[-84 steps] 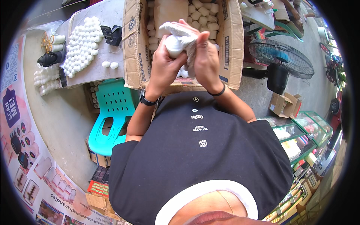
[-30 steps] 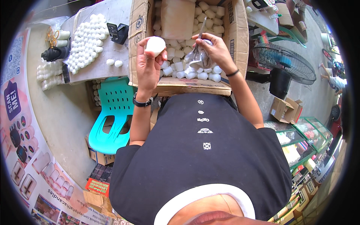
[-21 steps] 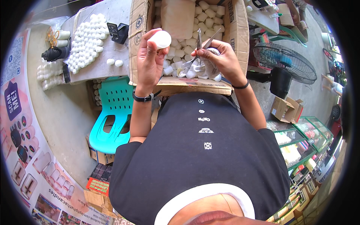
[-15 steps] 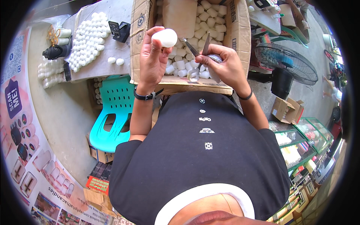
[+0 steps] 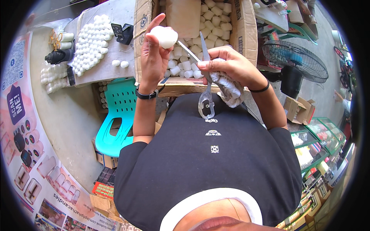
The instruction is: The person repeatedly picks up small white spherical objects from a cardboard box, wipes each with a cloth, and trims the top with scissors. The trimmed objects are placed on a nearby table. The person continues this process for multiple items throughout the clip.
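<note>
I see the big cardboard box [image 5: 246,27] straight ahead of me, its flaps open and its floor covered with small white candles [image 5: 214,17]. Both hands are raised over its near edge. To the left of the box stands a grey table [image 5: 111,69] with more white candles laid out in a patch [image 5: 90,42], a black tape dispenser [image 5: 123,32] just beside them and a dark bottle [image 5: 58,57] at the far left. Below the table is a turquoise plastic chair [image 5: 115,115]. A black floor fan [image 5: 295,57] stands to the right of the box.

My left hand [image 5: 152,57] is clenched around a single white candle [image 5: 163,36], pinched at the fingertips and held above the box's left wall. My right hand [image 5: 231,67] grasps a pair of scissors [image 5: 206,84], blades pointing up toward the candle and handles hanging down toward my black shirt; the blade tips sit just beside the candle, apart from it as far as I can tell. Under the same hand a bundle of white netting [image 5: 231,88] is bunched against the palm. Nothing stands between the blades and the candle.

Compared with half a second ago, the scissors have swung upright and closer to the candle, and the left hand has lifted slightly.
</note>
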Motion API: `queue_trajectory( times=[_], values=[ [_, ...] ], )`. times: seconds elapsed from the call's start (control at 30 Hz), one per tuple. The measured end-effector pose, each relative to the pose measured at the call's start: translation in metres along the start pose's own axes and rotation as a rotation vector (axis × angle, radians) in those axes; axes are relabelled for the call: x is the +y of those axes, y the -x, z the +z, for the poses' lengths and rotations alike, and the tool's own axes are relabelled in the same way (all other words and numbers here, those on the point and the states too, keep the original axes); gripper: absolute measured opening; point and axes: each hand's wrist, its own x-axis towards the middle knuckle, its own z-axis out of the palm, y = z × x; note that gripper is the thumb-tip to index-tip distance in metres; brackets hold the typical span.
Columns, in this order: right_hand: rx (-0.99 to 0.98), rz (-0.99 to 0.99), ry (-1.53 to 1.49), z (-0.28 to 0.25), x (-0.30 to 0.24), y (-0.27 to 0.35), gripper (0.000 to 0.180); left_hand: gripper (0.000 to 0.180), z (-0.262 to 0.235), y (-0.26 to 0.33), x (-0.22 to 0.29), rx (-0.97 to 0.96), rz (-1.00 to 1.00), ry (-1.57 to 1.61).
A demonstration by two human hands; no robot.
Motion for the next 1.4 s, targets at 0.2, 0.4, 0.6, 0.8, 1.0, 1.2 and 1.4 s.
queue_trajectory(
  times=[0.2,0.4,0.6,0.8,1.0,1.2,1.4],
  values=[
    [-0.032,0.04,0.045,-0.004,-0.003,-0.003,0.025,0.072,0.001,-0.002,-0.001,-0.017,0.024,-0.061],
    [-0.027,0.047,0.054,-0.009,0.0,-0.003,0.024,0.069,0.003,-0.004,-0.001,-0.032,0.046,-0.114],
    [0.061,0.005,0.461,-0.01,-0.009,0.0,0.025,0.052,0.003,-0.009,0.01,-0.031,0.035,-0.498],
    [0.357,-0.284,1.404,0.001,-0.011,0.004,0.019,0.06,0.007,-0.015,0.017,0.079,-0.186,-0.954],
    [0.455,-0.62,2.086,-0.004,0.012,-0.007,0.006,0.066,0.01,-0.022,0.011,0.012,-0.438,-1.354],
    [0.35,-0.287,1.681,-0.016,-0.006,-0.009,0.014,0.041,-0.009,-0.021,0.005,-0.103,-0.374,-1.083],
    [0.104,-0.04,0.931,-0.051,-0.004,-0.028,0.031,0.034,-0.02,-0.028,0.011,-0.272,-0.347,-0.693]
  ],
)
